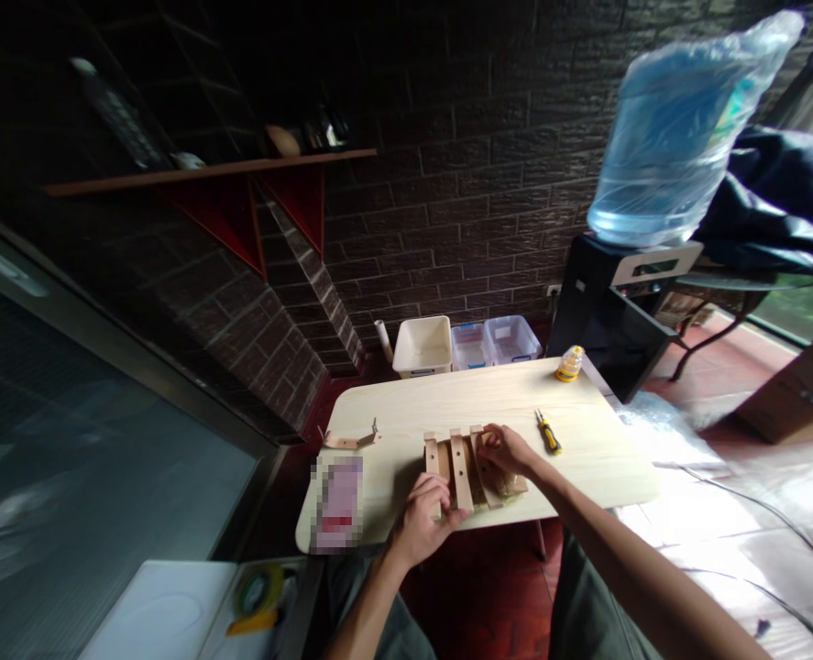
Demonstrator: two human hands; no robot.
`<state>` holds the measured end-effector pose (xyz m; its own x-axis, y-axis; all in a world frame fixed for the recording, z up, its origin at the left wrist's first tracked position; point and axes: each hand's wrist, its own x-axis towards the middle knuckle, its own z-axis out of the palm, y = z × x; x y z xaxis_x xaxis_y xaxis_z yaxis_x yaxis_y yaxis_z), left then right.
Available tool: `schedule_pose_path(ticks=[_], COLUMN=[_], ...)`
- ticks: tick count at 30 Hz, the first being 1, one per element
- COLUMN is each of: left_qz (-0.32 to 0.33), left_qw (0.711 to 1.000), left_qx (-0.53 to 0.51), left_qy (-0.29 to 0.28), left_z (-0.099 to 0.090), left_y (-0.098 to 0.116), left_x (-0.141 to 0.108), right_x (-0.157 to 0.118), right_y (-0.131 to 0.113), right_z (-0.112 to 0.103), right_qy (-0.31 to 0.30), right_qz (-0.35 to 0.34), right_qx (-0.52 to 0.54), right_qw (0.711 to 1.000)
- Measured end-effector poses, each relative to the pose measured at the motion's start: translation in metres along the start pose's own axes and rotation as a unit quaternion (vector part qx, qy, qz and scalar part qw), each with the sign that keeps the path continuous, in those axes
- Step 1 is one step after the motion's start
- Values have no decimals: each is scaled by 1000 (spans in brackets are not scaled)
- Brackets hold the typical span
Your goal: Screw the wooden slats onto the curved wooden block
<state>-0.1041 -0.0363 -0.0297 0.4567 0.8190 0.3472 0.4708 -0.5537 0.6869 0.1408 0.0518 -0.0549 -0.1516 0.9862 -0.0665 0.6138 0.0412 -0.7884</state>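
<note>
Three light wooden slats with dark holes lie across a shallow brown box [514,483] at the table's near edge. My left hand [422,518] is closed at the near end of the left slat [432,453], its thumb touching the foot of the middle slat [460,469]. At the far end of the right slat [484,477], my right hand [508,449] pinches the wood with bent fingers. Some clear plastic shows at the box's right end. The fingers hide part of the left and right slats.
On the pale table [392,412] are a wooden piece with upright screws [351,443], a blurred pinkish sheet [338,504], a yellow-black screwdriver [548,433] and a yellow-based clear container [570,364]. Plastic bins [423,345] stand behind it; a water dispenser [595,312] stands behind right.
</note>
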Motion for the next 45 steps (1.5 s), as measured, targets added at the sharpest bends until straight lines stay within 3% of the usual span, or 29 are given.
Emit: schedule_pose_path(ticks=[8,11,14,17,20,26,31,37,42,45], left_qz=[-1,-4,-8,-7,-5,-3,-6,-7,-16,-28], left_qw=[1000,1000,1000,1000,1000,1000,1000,1000,1000,999], left_qx=[-8,-12,-17,-17,-9,-8,-8,-2,-11,-21], left_qy=[4,6,5,4,5,16,18,18,8,0], left_z=[0,0,0,-1,0,5,8,7,4,2], left_y=[1,2,2,2,1,-5,-8,-7,-7,-9], left_x=[1,1,0,0,0,-2,-2,-1,2,4], right_x=[-2,-5,-9,-14,-21,-37,-36,-30,-33,-36], right_y=[-1,3,9,13,14,9,6,8,-3,-7], right_z=[-4,-8,-12,-13,-11,-7,-9,-11,-20,-24], right_qy=[-12,-57,-103,-110,-100,-46,-50,-73,-75,-46], right_qz=[-29,-49,-13,18,-13,-96,-146,-149,-151,-138], right_qx=[24,78,157,218,237,149,87,45,52,82], right_qw=[999,994,982,970,966,983,984,985,984,986])
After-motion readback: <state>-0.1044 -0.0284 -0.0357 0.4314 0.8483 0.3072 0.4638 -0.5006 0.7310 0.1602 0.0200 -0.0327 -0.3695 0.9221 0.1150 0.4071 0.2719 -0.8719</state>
